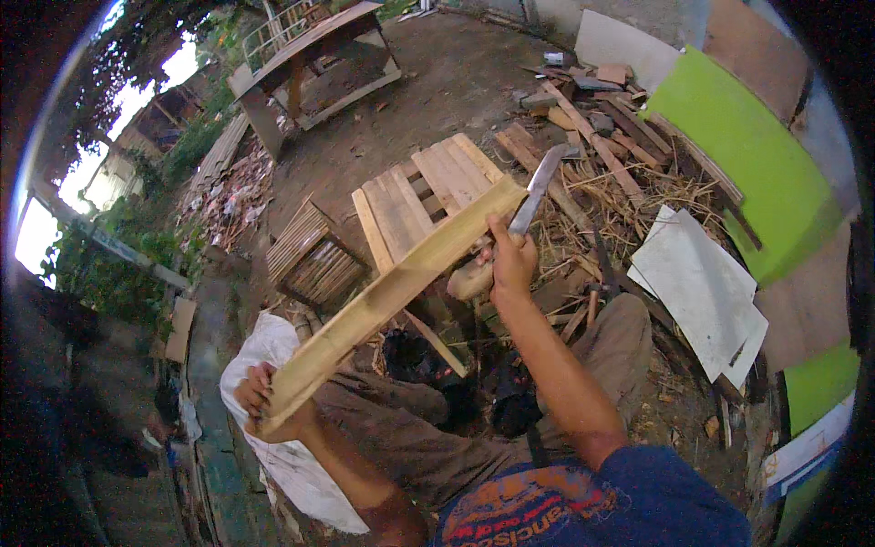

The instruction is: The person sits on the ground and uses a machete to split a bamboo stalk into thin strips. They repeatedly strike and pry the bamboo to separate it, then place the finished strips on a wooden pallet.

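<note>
A long split bamboo piece (392, 292) slants across my lap, its hollow inner face showing. My left hand (273, 410) is closed round its near left end, over a white sack (264, 360). My right hand (512, 260) grips a large knife (538, 187) close to the bamboo's far end. The blade points up and away, beside the bamboo's tip, and the pale rounded butt of its handle shows below the fist. Whether the blade touches the bamboo I cannot tell. Beyond the bamboo stands a low slatted wooden table (396, 214), partly hidden by it.
A small bamboo-slat stool (314, 251) stands left of the low table. Scrap wood (620, 137) and dry shavings (602, 214) pile up at the right, near white sheets (702, 292) and a green panel (747, 173). A wooden bench (310, 46) is at the back left.
</note>
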A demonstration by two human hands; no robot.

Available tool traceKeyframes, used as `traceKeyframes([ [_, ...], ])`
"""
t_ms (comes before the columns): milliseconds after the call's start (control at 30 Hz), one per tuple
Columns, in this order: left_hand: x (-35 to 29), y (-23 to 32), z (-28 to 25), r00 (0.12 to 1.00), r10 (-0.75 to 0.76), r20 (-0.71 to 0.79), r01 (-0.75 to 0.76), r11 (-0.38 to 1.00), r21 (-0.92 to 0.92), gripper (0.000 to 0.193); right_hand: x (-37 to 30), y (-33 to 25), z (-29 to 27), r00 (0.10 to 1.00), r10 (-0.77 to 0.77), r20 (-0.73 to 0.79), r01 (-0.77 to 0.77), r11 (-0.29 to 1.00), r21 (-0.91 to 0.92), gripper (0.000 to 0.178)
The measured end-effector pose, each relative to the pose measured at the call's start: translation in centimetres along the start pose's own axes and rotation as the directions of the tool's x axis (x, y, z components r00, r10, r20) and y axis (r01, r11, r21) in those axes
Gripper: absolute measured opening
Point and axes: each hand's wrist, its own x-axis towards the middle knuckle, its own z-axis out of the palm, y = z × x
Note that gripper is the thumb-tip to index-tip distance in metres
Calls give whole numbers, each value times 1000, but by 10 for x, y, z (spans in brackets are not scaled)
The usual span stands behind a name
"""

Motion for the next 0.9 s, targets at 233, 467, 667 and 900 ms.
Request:
traceKeyframes([
  [233, -33, -21, -37, 896, -348, -276, 443, 692, 569, 27, 42, -51, -15, 980, -156, 122, 177, 965, -195, 45],
  [467, 13, -103, 82, 794, -593, -136, 355, 270, 895, 45, -11, -76, 19, 856, -342, 388, 490, 777, -395, 32],
  [667, 17, -196, 152, 848, -511, 138, 263, 633, 728, 37, -38, -67, 19, 708, -384, 593, 678, 603, -420, 35],
  [900, 145, -161, 198, 985, -45, 165, -89, 687, 721, 32, -71, -109, 33, 705, -241, 667, 625, 656, -424, 30],
])
